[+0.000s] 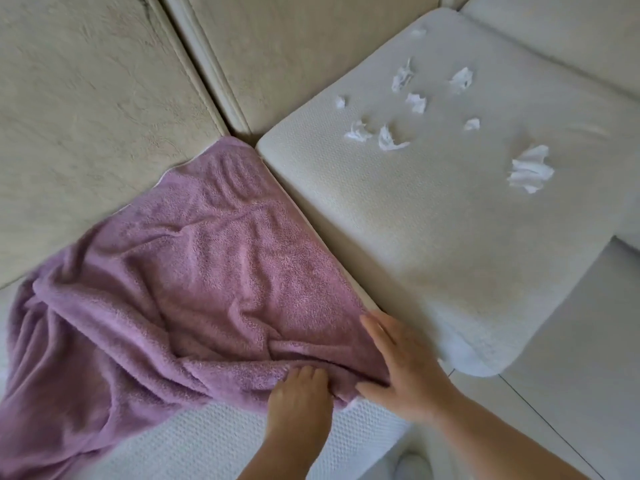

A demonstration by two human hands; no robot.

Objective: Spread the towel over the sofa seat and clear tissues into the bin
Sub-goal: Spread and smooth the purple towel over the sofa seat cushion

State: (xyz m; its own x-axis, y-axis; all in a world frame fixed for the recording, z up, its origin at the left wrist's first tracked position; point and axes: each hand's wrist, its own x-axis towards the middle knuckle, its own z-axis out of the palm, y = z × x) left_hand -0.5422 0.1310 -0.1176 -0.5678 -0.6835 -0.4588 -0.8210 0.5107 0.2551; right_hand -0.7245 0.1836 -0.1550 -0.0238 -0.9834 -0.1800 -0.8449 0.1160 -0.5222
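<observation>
While the towel (194, 278) is lying rumpled on the left seat (214, 441), the left hand (298, 393) is gripping its near edge with curled fingers and the right hand (405, 365) is pressing its corner, fingers straight; 9 tissues (530, 169) are lying scattered on the right seat (433, 220).

One towel (194, 271) is lying out — nine tissues (530, 168) are sitting scattered — two seat cushions (415, 237) are showing, plus one left hand (298, 393) and one right hand (405, 365).

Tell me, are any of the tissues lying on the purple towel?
No, the tissues all lie on the bare seat cushion, apart from the towel.
</observation>
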